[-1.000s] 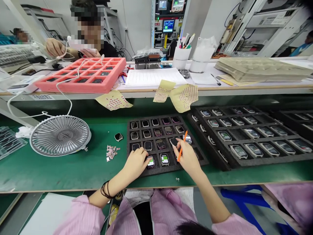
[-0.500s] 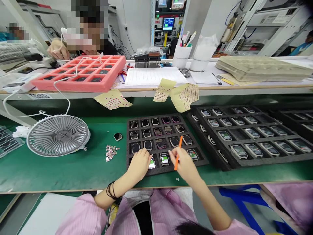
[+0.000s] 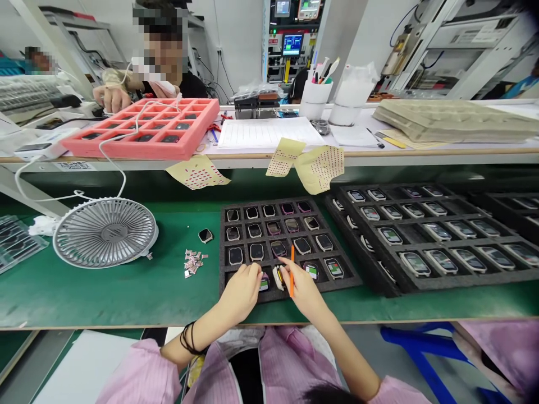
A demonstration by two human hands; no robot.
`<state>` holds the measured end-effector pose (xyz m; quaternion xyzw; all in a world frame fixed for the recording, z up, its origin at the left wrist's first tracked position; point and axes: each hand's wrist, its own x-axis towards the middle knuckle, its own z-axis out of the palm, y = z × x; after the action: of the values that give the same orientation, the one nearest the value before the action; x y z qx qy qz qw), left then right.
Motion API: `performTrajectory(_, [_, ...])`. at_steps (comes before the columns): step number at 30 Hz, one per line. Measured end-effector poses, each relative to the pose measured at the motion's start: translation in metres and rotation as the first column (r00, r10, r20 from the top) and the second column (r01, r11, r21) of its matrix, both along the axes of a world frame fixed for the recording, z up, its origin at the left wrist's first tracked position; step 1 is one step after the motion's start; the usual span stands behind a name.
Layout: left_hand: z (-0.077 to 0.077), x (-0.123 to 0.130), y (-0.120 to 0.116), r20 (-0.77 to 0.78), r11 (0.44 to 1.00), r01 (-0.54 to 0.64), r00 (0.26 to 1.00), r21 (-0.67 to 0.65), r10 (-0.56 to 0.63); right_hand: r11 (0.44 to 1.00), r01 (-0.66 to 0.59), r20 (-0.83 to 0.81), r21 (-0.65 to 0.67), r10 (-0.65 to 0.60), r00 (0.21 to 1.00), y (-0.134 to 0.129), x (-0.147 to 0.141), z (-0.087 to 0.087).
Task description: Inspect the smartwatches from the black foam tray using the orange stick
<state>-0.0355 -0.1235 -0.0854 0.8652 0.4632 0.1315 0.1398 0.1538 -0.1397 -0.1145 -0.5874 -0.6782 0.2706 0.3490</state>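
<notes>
Right hand (image 3: 304,293) pinches an orange stick (image 3: 291,270) narrowly; left hand (image 3: 240,293), grip unclear, touches a watch (image 3: 264,282) at the foam tray's (image 3: 347,269) near edge

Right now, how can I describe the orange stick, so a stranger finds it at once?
On the green bench mat, find the black foam tray of watches in front of the seated person. Above its front row, the right hand pinches a slim orange stick, upright, the only orange item over that tray.

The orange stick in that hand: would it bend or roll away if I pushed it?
The orange stick is probably stiff: it stands straight up from the right hand without drooping. It looks thin, so it is likely light. Laid down, it might roll, though I cannot tell whether it is round.
</notes>
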Motion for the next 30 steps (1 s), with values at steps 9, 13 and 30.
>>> performTrajectory(9, [-0.004, -0.005, 0.011, 0.390, 0.930, 0.064, 0.916, -0.363, 0.089, 0.985, -0.113, 0.041, -0.127, 0.119, 0.992, 0.003, -0.003, 0.008])
performTrajectory(13, [-0.008, -0.003, 0.012, 0.422, 0.917, 0.027, 0.893, -0.399, 0.158, 0.989, -0.095, 0.103, -0.111, 0.106, 0.989, 0.002, -0.005, 0.009])
performTrajectory(30, [0.000, -0.009, 0.007, 0.443, 0.830, 0.025, 0.854, -0.557, 0.271, 0.988, -0.106, -0.045, -0.110, 0.101, 0.994, 0.002, 0.014, 0.013])
